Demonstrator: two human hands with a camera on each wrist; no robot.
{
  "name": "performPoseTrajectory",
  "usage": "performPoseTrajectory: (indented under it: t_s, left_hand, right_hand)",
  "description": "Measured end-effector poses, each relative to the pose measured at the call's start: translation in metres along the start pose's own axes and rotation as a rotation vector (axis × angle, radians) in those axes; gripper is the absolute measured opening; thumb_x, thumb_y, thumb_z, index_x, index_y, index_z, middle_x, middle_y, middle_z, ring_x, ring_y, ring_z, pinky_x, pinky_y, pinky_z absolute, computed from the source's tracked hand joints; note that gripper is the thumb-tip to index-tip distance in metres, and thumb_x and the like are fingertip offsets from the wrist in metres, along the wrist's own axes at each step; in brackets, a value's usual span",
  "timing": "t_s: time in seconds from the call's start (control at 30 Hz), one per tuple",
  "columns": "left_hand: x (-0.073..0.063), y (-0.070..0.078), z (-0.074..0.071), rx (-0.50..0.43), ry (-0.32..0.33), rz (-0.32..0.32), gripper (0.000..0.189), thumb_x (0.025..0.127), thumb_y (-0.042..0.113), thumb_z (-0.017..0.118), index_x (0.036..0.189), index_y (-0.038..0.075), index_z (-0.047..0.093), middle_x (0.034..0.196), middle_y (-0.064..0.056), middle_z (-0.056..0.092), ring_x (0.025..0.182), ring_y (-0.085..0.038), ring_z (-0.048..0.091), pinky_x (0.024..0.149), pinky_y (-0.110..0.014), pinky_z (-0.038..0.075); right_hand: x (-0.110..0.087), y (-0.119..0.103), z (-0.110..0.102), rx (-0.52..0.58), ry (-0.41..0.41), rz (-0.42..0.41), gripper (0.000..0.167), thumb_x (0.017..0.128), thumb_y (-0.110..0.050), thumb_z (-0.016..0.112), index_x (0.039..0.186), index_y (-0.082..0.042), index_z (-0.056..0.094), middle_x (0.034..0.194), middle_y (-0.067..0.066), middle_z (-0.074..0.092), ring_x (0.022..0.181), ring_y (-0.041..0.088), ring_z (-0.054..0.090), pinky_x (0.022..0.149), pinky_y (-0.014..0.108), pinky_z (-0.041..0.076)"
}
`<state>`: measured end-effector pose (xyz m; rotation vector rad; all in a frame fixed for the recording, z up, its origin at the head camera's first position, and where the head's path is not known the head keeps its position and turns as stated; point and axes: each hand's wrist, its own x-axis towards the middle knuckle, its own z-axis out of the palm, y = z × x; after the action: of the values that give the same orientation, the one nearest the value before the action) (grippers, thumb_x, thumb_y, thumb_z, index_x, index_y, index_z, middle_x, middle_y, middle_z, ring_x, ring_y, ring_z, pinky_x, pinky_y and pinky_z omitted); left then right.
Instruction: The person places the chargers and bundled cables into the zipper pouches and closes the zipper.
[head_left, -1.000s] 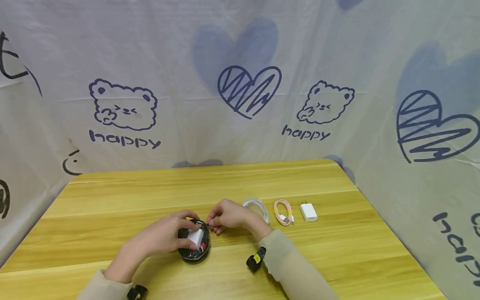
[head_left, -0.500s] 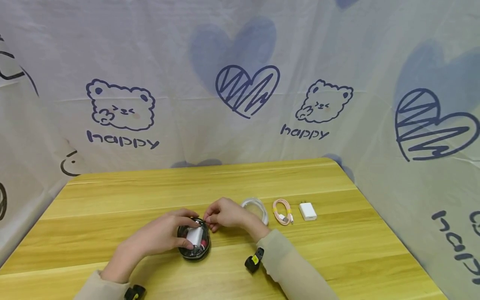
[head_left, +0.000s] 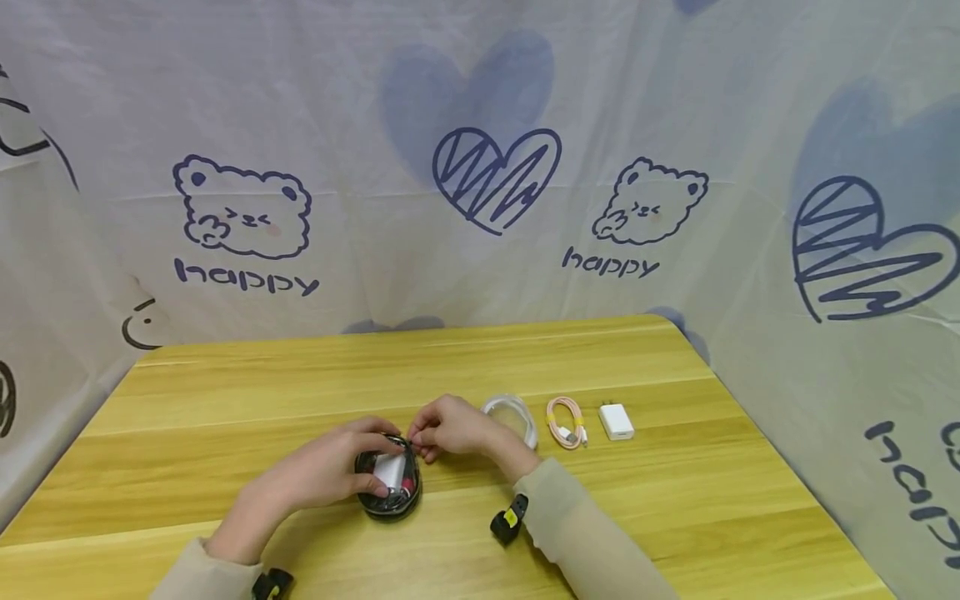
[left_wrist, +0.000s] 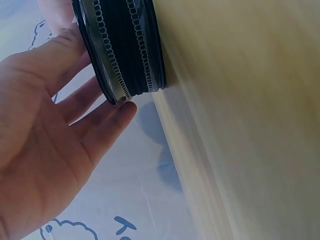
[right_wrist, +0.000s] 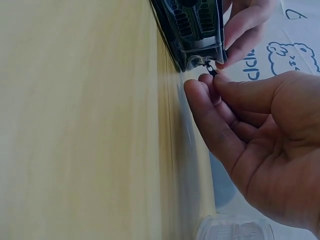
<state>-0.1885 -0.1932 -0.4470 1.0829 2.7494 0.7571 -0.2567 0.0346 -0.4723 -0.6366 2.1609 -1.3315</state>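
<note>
A small rounded black pouch with a clear top and a zipper around its side stands on the table. Through the top I see a white charger-like block and a bit of red. My left hand grips the pouch from the left, thumb at the near side and fingers at the far side. At the pouch's far right end, my right hand pinches the small black zipper pull between thumb and forefinger. The left wrist view shows the pouch's zippered side but not the pull.
Right of the hands, a coiled white cable, partly behind the right wrist, lies beside a coiled pink cable with yellow ties. A white plug adapter lies farther right on the wooden table. A printed cloth hangs behind.
My right fingertips have shifted very slightly back along the pouch's end, still at the zipper pull. The left hand keeps its hold, and the cables and adapter stay put.
</note>
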Motion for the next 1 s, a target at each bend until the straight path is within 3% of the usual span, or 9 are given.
performPoseTrajectory:
  t_s: [0.6,0.9,1.0]
  left_hand:
    - [-0.001,0.002,-0.001,-0.001,0.03,0.005,0.036,0.084,0.023,0.088,0.115,0.01,0.075,0.128,-0.007,0.06,0.111,-0.024,0.063,0.094,-0.045,0.058]
    - [-0.003,0.001,-0.003,-0.002,0.013,-0.025,0.045,0.086,0.031,0.087,0.123,0.01,0.074,0.138,-0.01,0.061,0.123,-0.031,0.062,0.1,-0.05,0.055]
    - [-0.004,0.003,-0.004,-0.007,0.022,-0.061,0.048,0.088,0.031,0.085,0.129,0.01,0.072,0.143,-0.012,0.061,0.129,-0.035,0.059,0.105,-0.054,0.051]
  right_hand:
    - [-0.003,-0.005,-0.005,0.003,-0.032,0.018,0.013,0.101,0.006,0.059,0.099,0.008,0.071,0.084,0.011,0.068,0.072,0.014,0.066,0.071,0.029,0.063]
    - [-0.006,-0.01,-0.004,-0.086,0.006,0.003,0.011,0.101,-0.002,0.065,0.106,-0.001,0.075,0.091,0.006,0.072,0.079,0.016,0.068,0.072,0.032,0.063]
    - [-0.01,-0.012,-0.005,-0.138,0.025,-0.025,0.013,0.101,-0.007,0.067,0.11,-0.004,0.075,0.092,0.004,0.072,0.079,0.016,0.068,0.071,0.03,0.061]
